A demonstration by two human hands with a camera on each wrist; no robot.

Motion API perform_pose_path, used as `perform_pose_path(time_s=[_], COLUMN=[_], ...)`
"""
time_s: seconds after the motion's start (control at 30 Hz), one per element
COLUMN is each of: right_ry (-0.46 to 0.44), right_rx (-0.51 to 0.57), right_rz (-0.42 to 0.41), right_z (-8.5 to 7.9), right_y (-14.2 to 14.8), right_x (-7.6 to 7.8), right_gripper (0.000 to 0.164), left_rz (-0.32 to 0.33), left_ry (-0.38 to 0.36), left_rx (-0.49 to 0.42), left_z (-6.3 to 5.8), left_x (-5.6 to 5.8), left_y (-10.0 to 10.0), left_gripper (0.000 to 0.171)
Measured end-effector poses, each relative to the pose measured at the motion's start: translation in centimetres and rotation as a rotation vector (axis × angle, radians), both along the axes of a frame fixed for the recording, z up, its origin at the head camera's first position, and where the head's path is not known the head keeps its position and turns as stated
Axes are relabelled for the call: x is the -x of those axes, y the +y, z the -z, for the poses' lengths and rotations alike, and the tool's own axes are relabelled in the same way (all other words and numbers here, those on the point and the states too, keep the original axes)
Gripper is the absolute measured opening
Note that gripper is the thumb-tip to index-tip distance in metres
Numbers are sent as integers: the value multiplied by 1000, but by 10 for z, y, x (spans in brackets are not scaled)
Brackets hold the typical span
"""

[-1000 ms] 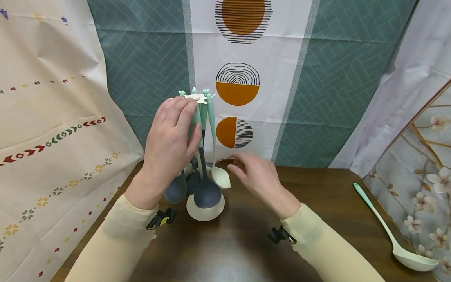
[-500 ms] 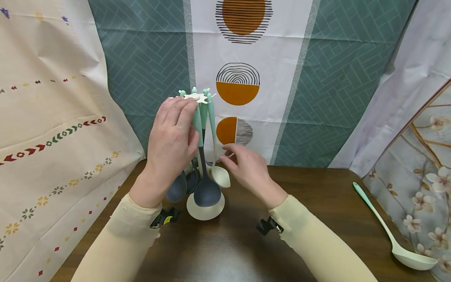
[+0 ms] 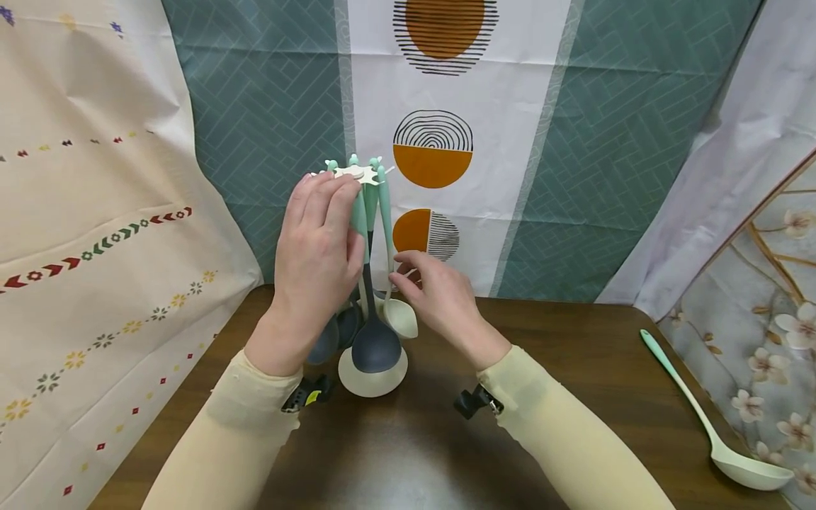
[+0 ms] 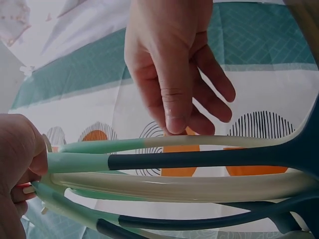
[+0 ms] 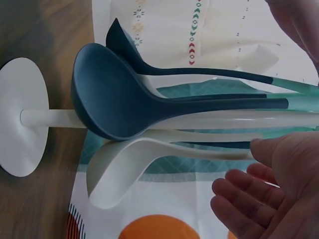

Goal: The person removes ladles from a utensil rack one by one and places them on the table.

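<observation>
A cream utensil stand holds several hanging ladles and spoons with mint-green handles. My left hand grips the stand's star-shaped top, fingers bent over its left side. In front hangs a dark blue ladle, with a cream ladle on the right of it. My right hand is beside the cream ladle's shaft, thumb tip right at it. In the right wrist view, the fingers of my right hand are loosely spread below that shaft. More dark utensils are partly hidden behind my left hand.
Another cream ladle with a mint handle lies near the right edge of the brown wooden table. A patterned cloth hangs behind the stand, and other cloths border the table on the left and right.
My right hand has moved left and up to the cream ladle's shaft. My left hand stays at the top of the stand, its wrist shifted slightly right.
</observation>
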State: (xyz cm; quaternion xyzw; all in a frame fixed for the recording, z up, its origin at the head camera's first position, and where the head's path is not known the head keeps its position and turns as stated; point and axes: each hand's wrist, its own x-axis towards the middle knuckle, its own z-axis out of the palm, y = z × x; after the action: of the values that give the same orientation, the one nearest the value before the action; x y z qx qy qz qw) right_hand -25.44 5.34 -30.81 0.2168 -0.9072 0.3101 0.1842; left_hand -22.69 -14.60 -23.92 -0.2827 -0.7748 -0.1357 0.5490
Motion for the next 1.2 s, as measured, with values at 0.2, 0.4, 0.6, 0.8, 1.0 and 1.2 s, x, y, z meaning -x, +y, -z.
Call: perform_pose_path(time_s=[0.2, 0.4, 0.6, 0.8, 1.0, 1.2], right_ry=[-9, -20, -36, -36, -39, -35], right_rx=[2, 2, 5, 13, 31, 36], right_rz=[-6, -4, -5, -11, -23, -29], right_z=[-3, -2, 0, 1, 0, 0], right_y=[-4, -6, -7, -8, -6, -6], right_x=[3, 7, 10, 11, 13, 12], right_gripper=[36, 35, 33, 25, 20, 19], left_rz=[-12, -7, -3, -1, -11, -8], left_ry=[-15, -17, -6, -3, -5, 0], left_rx=[8, 8, 9, 12, 13, 8], left_z=[0, 0, 0, 0, 0, 0], left_x=[1, 2, 2, 3, 3, 3], left_y=[-2, -3, -3, -2, 0, -1], left_gripper=[42, 43, 43, 43, 43, 44])
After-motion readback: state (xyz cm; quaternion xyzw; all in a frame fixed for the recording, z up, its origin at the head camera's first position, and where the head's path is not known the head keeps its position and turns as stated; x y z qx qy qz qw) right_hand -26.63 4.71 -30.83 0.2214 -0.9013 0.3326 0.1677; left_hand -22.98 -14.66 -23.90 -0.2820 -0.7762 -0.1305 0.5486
